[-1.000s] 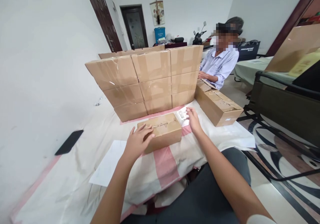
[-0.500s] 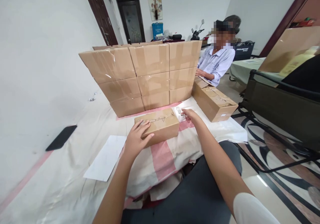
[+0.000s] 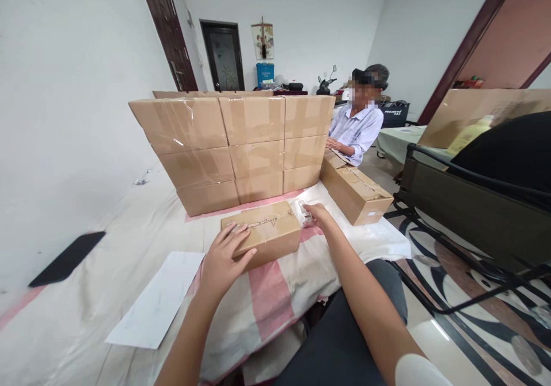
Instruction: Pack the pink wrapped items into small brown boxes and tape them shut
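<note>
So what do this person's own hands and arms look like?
The left hand and right hand wear no gloves, and both forearms are bare, with no watch visible. A plain white sleeve covers part of the right arm; no left sleeve shows.

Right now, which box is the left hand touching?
The nearest box, in front of the stack; the left hand rests on it and touches no other.

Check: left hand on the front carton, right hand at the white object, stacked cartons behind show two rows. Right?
The row count is wrong: in the head view, the stacked cartons show three. The left hand is on the front carton, right hand at the white object.
</note>
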The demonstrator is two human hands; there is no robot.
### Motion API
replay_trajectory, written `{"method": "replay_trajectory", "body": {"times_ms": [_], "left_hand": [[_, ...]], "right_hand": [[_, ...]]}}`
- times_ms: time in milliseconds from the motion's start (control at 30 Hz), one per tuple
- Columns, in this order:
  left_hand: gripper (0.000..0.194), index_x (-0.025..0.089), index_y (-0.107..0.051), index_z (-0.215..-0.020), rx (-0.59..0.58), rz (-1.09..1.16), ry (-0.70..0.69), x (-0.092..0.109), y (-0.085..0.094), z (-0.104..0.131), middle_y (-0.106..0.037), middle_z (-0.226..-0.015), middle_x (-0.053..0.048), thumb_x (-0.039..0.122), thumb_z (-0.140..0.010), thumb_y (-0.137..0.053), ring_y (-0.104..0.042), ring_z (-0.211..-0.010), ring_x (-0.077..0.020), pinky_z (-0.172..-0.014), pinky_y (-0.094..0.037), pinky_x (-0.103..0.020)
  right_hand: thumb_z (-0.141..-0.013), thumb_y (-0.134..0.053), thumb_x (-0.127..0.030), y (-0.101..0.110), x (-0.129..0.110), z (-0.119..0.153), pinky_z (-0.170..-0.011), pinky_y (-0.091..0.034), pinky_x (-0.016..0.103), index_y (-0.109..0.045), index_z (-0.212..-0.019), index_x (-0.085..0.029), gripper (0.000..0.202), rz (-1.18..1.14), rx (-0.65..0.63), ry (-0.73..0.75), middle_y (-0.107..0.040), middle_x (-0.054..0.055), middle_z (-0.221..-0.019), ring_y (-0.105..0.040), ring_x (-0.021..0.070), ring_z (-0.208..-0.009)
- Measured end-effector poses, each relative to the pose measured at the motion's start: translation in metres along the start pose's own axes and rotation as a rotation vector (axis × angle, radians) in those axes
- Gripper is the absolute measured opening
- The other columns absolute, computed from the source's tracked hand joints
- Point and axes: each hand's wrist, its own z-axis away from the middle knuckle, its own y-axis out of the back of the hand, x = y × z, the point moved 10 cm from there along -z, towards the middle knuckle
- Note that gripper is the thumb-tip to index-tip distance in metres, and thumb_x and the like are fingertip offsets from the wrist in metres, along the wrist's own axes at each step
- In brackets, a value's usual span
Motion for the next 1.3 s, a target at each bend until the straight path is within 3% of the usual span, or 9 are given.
{"method": "replay_trajectory", "body": {"times_ms": [133, 267, 467, 800, 1300], "left_hand": [[0.040, 0.026, -0.066, -0.130, 0.017, 0.008, -0.007, 0.000, 0.000, -0.001, -0.070, -0.135, -0.006, 0.043, -0.094, -0.067, -0.053, -0.139, -0.0341, -0.112, -0.049, -0.059], [0.039, 0.027, -0.066, -0.129, 0.039, 0.015, -0.030, 0.001, 0.001, -0.001, -0.071, -0.133, -0.006, 0.042, -0.093, -0.068, -0.054, -0.138, -0.0344, -0.111, -0.050, -0.059], [0.037, 0.027, -0.066, -0.128, 0.057, 0.016, -0.036, 0.000, 0.002, 0.001, -0.071, -0.133, -0.005, 0.041, -0.093, -0.069, -0.055, -0.136, -0.0343, -0.111, -0.049, -0.059], [0.037, 0.027, -0.066, -0.127, 0.065, 0.019, -0.043, 0.002, 0.002, 0.001, -0.071, -0.134, -0.006, 0.040, -0.093, -0.068, -0.056, -0.136, -0.0343, -0.111, -0.050, -0.060], [0.038, 0.027, -0.066, -0.129, 0.058, 0.015, -0.027, -0.001, 0.001, 0.001, -0.069, -0.136, -0.005, 0.040, -0.093, -0.069, -0.055, -0.136, -0.0341, -0.112, -0.048, -0.059]], "right_hand": [[-0.091, -0.075, -0.035, 0.000, -0.001, 0.001, -0.047, -0.054, 0.025, -0.056, -0.079, -0.017, 0.029, -0.041, 0.053, 0.083, -0.052, -0.004, -0.060, -0.053, 0.0100, -0.050], [-0.086, -0.077, -0.036, -0.001, 0.000, 0.001, -0.037, -0.048, 0.024, -0.043, -0.068, -0.023, 0.041, -0.043, 0.097, 0.161, -0.040, -0.009, -0.046, -0.044, 0.0096, -0.038], [-0.084, -0.077, -0.038, -0.003, 0.001, -0.003, -0.034, -0.042, 0.023, -0.036, -0.065, -0.025, 0.046, -0.019, 0.113, 0.220, -0.039, -0.009, -0.044, -0.041, 0.0097, -0.034], [-0.079, -0.078, -0.049, -0.003, -0.005, 0.008, -0.036, -0.041, 0.023, -0.046, -0.068, -0.025, 0.042, 0.070, 0.128, 0.253, -0.037, -0.009, -0.041, -0.045, 0.0123, -0.036], [-0.084, -0.070, -0.036, 0.003, 0.001, -0.009, -0.045, -0.031, 0.022, -0.045, -0.058, -0.023, 0.038, 0.205, 0.217, 0.316, -0.041, -0.007, -0.044, -0.043, 0.0112, -0.045]]}}
